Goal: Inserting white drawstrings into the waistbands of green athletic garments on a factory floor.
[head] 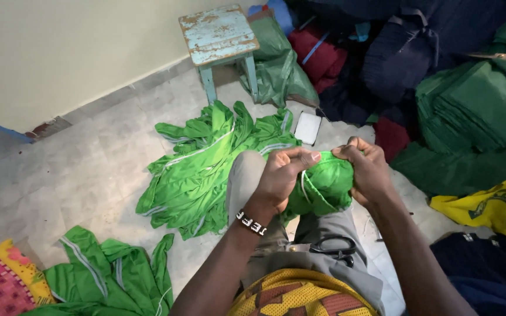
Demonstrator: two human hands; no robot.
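Nearest the camera: yellow mesh shirt [291, 295] with brown-red print, open-weave knit, at the bottom edge. Just above it, black-handled scissors [334, 246] lie flat on the lap, on grey trousers [276, 240] of smooth woven cloth.

Left hand [282, 172]: fingers curled, thumb and fingertips pinching the edge of a bright green garment [326, 187], bunched into a rounded wad with a thin white cord or piping across it. Black-and-white bead bracelet [250, 223] on the left wrist. Right hand [367, 169]: fingers bent and pressed together, gripping the same wad from the other side. The garment is held up between both hands, above the knees.

Floor level: green garment pile [197, 169] just beyond the left knee, slick synthetic fabric, grey-white stripes, crumpled and fanned out on pale stone-look tiles [83, 169]. A second green heap [106, 272] lower left, beside a pink-yellow patterned cloth [1, 281]. Small white rectangular thing [308, 127] lies flat past the pile; cannot tell what it is.

Right: yellow cloth [493, 205] with dark green print, a stack of folded dark green fabric [475, 111], navy cloth [487, 269].

Far: wooden stool [219, 35], chipped light-blue paint, square top, against a cream wall [60, 47]. Dark navy and maroon bundles [370, 52] behind it.
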